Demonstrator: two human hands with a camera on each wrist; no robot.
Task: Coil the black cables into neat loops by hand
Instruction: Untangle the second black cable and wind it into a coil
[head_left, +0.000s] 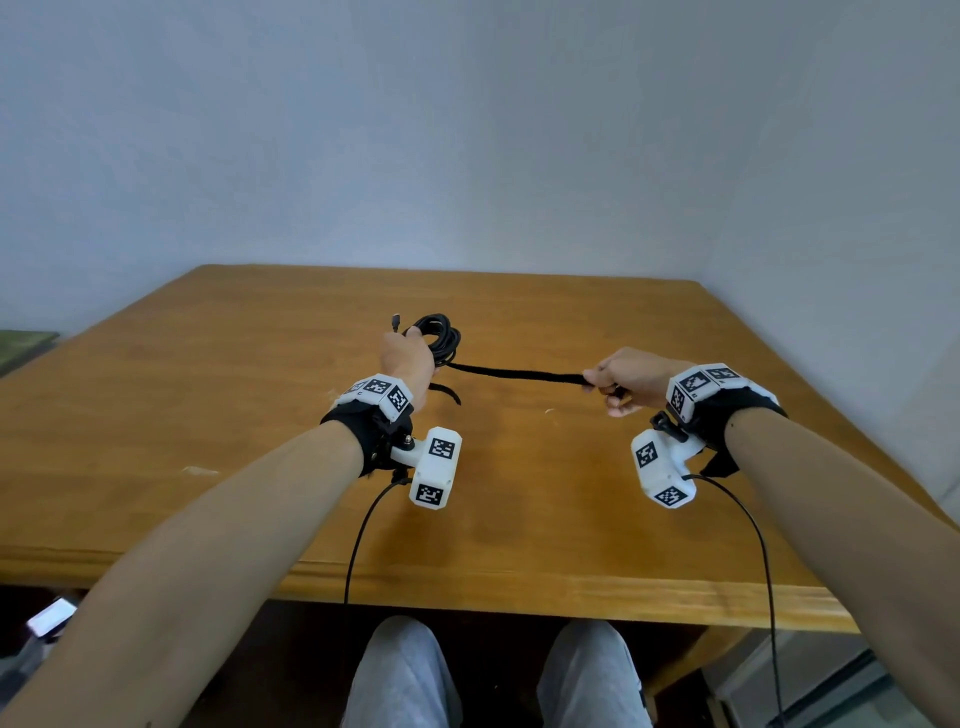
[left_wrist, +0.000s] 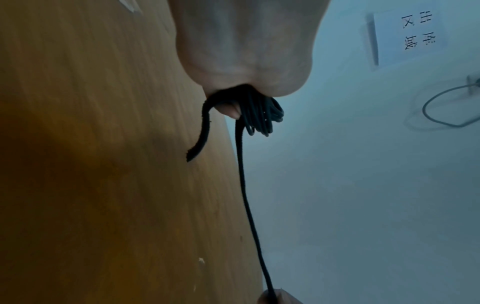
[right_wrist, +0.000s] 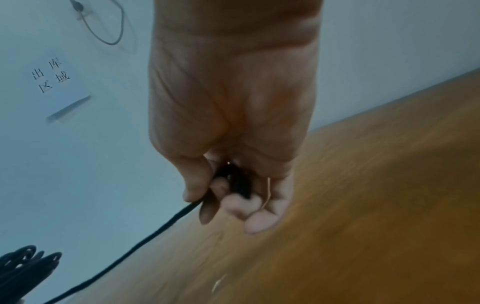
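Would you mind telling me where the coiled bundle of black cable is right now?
In the head view the coiled bundle is held in the left hand above the wooden table, left of centre; a strand runs from it to the right hand.

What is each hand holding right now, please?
Left hand: grips the coiled black cable.
Right hand: pinches the black strap.
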